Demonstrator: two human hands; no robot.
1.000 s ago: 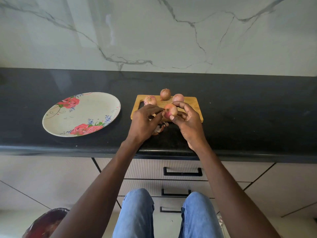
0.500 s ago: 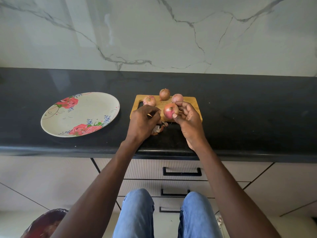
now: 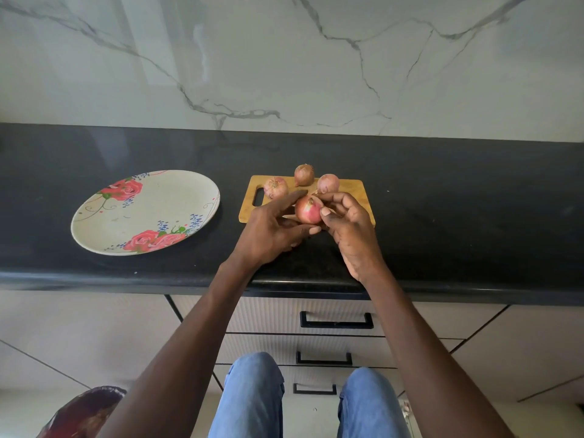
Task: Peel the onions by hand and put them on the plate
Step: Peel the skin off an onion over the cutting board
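1. The left hand (image 3: 268, 227) has opened up since a moment ago, its fingers now straight against the onion (image 3: 308, 210).
2. The right hand (image 3: 344, 222) pinches that onion just above the cutting board (image 3: 354, 191)'s near edge.
3. Guessing it's nearly peeled; the plate (image 3: 104, 235), left of the board, holds nothing yet.

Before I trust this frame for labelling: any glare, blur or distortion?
Head view: pale glare streaks on the marble wall; the countertop edges bow from the wide-angle lens; the held onion, left hand, right hand and plate look sharp, without motion blur.
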